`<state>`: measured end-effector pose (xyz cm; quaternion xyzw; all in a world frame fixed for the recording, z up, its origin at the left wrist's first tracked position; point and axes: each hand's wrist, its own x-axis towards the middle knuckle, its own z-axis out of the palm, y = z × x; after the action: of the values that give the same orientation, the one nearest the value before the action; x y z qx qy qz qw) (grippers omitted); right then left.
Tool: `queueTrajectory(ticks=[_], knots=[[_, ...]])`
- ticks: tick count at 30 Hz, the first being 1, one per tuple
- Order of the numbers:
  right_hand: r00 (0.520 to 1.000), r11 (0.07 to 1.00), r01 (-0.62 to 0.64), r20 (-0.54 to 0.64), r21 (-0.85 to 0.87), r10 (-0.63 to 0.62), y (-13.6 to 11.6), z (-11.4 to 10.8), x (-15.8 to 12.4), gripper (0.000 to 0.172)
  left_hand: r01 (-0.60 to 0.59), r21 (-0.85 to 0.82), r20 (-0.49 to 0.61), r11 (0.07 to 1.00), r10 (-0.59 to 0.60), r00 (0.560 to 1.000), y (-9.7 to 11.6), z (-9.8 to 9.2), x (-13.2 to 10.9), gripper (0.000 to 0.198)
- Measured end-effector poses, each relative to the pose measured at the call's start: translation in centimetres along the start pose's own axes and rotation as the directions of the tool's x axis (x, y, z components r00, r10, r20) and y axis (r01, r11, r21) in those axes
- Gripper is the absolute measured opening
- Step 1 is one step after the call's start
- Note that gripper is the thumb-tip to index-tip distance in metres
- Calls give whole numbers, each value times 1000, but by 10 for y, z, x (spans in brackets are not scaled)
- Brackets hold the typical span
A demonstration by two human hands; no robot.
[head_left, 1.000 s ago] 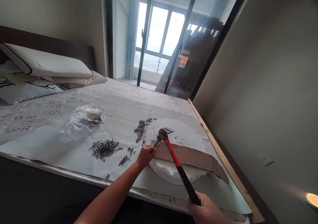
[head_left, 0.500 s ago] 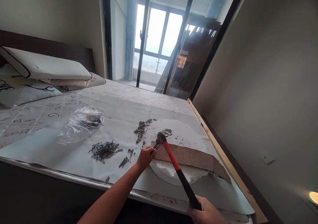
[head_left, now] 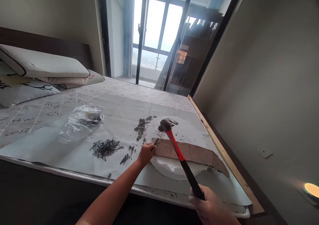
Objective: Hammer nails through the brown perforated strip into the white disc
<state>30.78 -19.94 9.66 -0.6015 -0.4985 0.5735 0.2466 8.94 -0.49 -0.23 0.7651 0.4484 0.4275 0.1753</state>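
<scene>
In my right hand [head_left: 208, 201] is a claw hammer [head_left: 176, 147], gripped by the black end of its red and black handle. The hammer's steel head hangs above the far edge of a brown strip of board [head_left: 186, 151] dotted with small holes. My left hand [head_left: 147, 153] pinches a thin nail [head_left: 156, 142] at the left end of this strip. Beneath the strip lies a rough white foam slab [head_left: 171, 170], its far side strewn with grey crumbs. Left of my left hand are a few loose nails [head_left: 124, 158] and a larger pile of nails [head_left: 106, 148].
Grey rubble [head_left: 141, 128] lies along the slab's left edge. A clear plastic bag [head_left: 83, 120] with dark contents rests on the pale sheet [head_left: 82, 157] over the mattress. Pillows [head_left: 50, 63] are stacked far left, and a wooden rail [head_left: 219, 148] runs along the right side.
The hammer head has lifted away from the nail, and my right hand has come up slightly. My left hand stays at the strip's left end. The view has shifted a little.
</scene>
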Motion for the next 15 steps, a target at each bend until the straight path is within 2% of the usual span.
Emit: queueTrajectory(ticks=[5,9,13,15], knots=[[997,999,-37,70,-35,39,7,7,7,19,12,7,44,1000,-13,999,0,-1,-1,21],[999,999,36,3,-29,-35,4,-2,-1,18,26,-42,50,999,-24,998,1,-2,0,18],[995,996,83,-55,-44,-85,3,-7,-1,20,140,-199,65,970,-129,989,2,-9,2,18],[996,997,60,-56,-49,-63,11,1,9,19,239,-349,61,906,-232,971,1,-11,-1,22]])
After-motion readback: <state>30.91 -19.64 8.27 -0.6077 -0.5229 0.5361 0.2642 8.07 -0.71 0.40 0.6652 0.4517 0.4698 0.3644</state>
